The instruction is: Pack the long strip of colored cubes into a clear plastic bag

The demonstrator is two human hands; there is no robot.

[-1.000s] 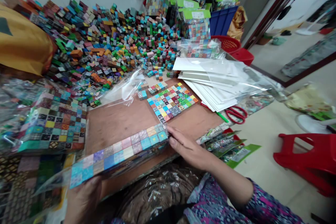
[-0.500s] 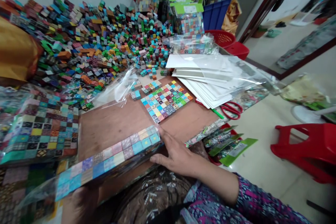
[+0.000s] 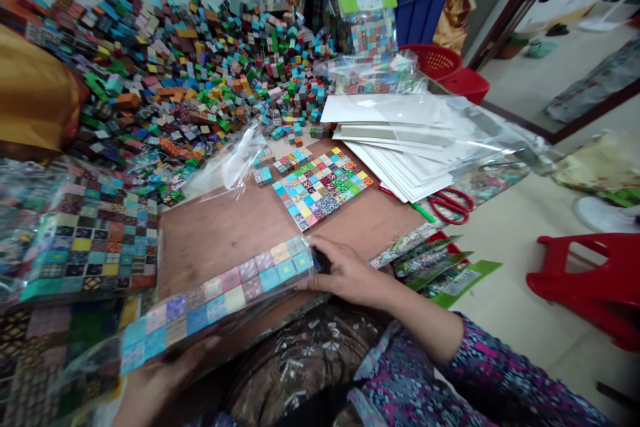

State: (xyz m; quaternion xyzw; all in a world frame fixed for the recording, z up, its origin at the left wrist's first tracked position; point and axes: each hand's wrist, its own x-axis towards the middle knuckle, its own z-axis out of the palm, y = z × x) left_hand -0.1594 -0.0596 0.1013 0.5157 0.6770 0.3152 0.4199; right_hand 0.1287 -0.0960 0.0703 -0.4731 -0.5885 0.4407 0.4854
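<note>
Between my two hands is a long block of small patterned paper-covered cubes (image 3: pixel 220 297) in a clear plastic bag, tilted above the near edge of a brown board (image 3: pixel 200 233). My left hand (image 3: pixel 160 377) holds its lower left end, with some fingers hidden beneath. At the far right end, my right hand (image 3: pixel 345 273) is closed around the corner, thumb on the near side. Loose plastic (image 3: pixel 85 360) trails past the left end. A flat square mosaic of colourful patterned tiles (image 3: pixel 323 188) lies on the board beyond my right hand, with a few loose cubes (image 3: pixel 263 175) beside it.
A large heap of loose cubes (image 3: pixel 200 80) covers the back. White cards (image 3: pixel 395 147) in plastic, red scissors (image 3: pixel 451 205) and a green pen (image 3: pixel 423 212) lie to the right. Bagged cubes (image 3: pixel 100 240) stand at the left. A red stool (image 3: pixel 585 280) is on the floor.
My right hand has closed further round the block's right end. My left hand's thumb now shows along the near side. The block has shifted slightly within the view, which has itself moved a little.
</note>
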